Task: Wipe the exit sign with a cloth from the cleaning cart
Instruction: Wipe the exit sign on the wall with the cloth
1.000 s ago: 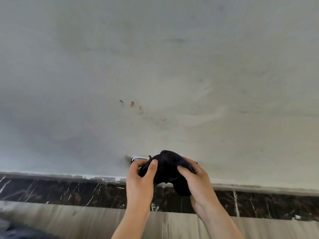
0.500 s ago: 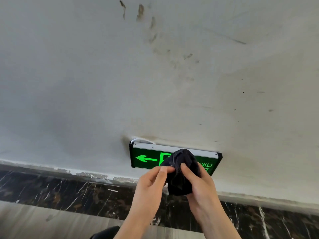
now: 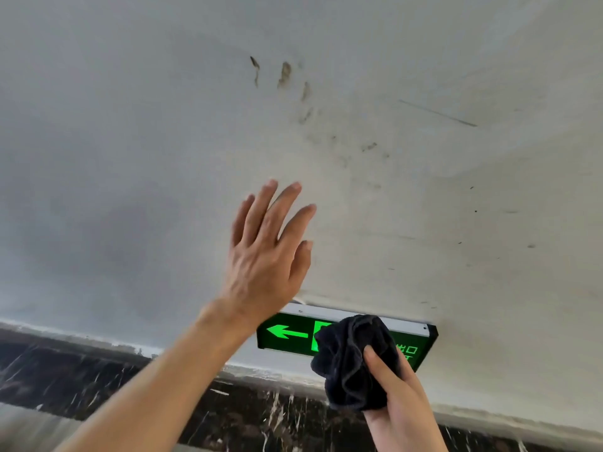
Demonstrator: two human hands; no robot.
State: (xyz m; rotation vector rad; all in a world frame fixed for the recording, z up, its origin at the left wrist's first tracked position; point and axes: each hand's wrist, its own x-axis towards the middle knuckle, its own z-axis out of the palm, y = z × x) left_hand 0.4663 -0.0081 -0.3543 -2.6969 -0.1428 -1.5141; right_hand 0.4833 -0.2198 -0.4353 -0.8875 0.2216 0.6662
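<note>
The exit sign (image 3: 287,334) is a green lit panel with a left arrow, fixed low on the white wall just above the dark skirting. My right hand (image 3: 396,396) grips a bunched black cloth (image 3: 354,360) and holds it against the middle of the sign, hiding the centre symbol. My left hand (image 3: 266,256) is raised against the wall above the sign's left end, fingers spread and holding nothing.
The white wall (image 3: 130,158) carries brown smudges (image 3: 284,75) and scuffs above the sign. A black marble skirting (image 3: 98,380) with white veins runs along the wall's base.
My left hand has let go of the cloth and risen to the wall above the sign. The right hand alone now holds the cloth on the sign.
</note>
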